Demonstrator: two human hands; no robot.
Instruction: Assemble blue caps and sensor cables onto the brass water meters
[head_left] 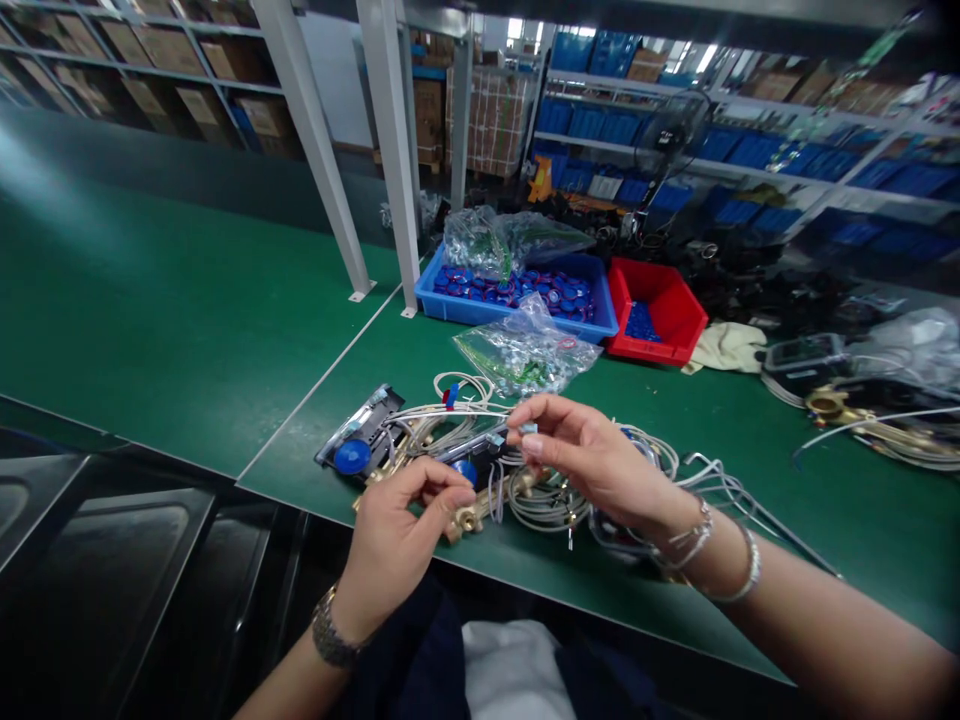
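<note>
My right hand (pixel 592 455) pinches a small pale-blue piece (pixel 529 429) between thumb and fingertips, above the bench; its exact kind is too small to tell. My left hand (pixel 409 515) is closed, thumb against curled fingers, just left of a brass fitting (pixel 466 519); anything in it is hidden. Between and behind the hands lies a black unit with a blue round cap (pixel 465 470), partly covered by them. Farther left rests a similar black unit (pixel 375 420) with a blue round cap (pixel 352 456). Coiled grey cables (pixel 547 505) lie under my right hand.
Behind stand a blue bin (pixel 480 313) of blue discs and a red bin (pixel 679 340) of small blue parts. A clear plastic bag (pixel 517 355) lies before them. White metal posts (pixel 394 150) rise at the bench's back. More cables and brass parts (pixel 832 405) lie right.
</note>
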